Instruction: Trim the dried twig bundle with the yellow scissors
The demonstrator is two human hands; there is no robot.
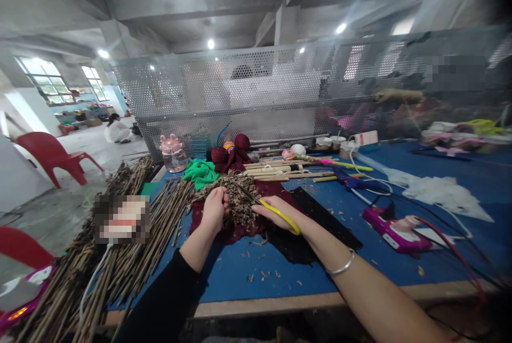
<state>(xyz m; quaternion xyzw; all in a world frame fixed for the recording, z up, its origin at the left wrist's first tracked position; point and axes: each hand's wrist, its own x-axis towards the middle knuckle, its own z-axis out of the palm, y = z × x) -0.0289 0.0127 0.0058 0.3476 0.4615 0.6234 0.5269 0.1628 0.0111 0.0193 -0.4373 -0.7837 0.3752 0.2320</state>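
Observation:
My right hand (276,214) is closed around yellow-handled scissors (294,225), whose dark blades reach up and left over a heap of dried plant material (242,207). Beside the heap, my left hand (216,207) has its fingers curled in against the dried plant; the exact piece in its grip is partly hidden. Under the heap lies a dark red cloth (276,191), with black fabric (324,215) to its right. A bundle of long dry stalks (160,231) runs along the table's left side, close to my left hand.
Small clippings dot the blue tabletop (232,273). Behind the heap are a green cloth (201,173), a pink-lidded bottle (173,153) and several pale sticks (276,171). A glue gun (352,180), a purple power strip (396,231) and cables occupy the right. A perforated metal screen (180,92) stands behind.

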